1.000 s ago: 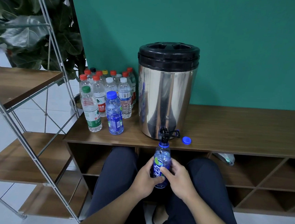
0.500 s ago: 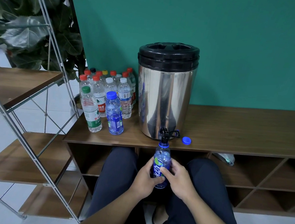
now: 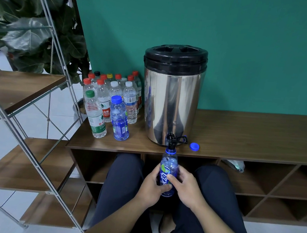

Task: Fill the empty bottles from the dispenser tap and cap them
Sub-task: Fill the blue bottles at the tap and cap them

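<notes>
A steel dispenser (image 3: 171,103) with a black lid stands on the wooden cabinet top (image 3: 249,136). Its black tap (image 3: 171,139) hangs over the front edge. Directly under the tap I hold an uncapped blue-labelled bottle (image 3: 169,164) upright, its neck at the spout. My left hand (image 3: 151,186) grips the bottle from the left and my right hand (image 3: 185,186) grips it from the right. Its blue cap (image 3: 194,146) lies on the cabinet top just right of the tap.
Several capped bottles (image 3: 113,101) with red, white, green and blue caps stand in a cluster left of the dispenser. A metal-framed wooden shelf rack (image 3: 21,90) stands at the left with a leafy plant (image 3: 36,22) behind it. Open cabinet compartments (image 3: 273,182) lie below, beside my knees.
</notes>
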### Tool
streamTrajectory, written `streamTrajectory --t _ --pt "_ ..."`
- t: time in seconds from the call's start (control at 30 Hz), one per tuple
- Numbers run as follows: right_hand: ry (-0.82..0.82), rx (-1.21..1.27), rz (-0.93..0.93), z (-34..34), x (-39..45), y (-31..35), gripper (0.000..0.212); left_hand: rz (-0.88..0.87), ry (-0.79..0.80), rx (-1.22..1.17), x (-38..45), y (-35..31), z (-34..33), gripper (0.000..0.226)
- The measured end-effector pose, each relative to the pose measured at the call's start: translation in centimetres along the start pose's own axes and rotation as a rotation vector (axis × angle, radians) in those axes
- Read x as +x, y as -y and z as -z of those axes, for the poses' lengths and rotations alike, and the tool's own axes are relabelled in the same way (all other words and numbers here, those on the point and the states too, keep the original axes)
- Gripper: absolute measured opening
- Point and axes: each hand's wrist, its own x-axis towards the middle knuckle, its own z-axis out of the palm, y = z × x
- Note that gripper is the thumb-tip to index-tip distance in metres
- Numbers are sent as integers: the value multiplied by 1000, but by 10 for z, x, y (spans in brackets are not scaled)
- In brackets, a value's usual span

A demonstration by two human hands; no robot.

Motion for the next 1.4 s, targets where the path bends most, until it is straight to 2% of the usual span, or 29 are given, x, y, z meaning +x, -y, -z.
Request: streamTrajectory --t 1.4 --pt "1 -8 -5 0 1 -1 33 7 -2 13 2 4 0 79"
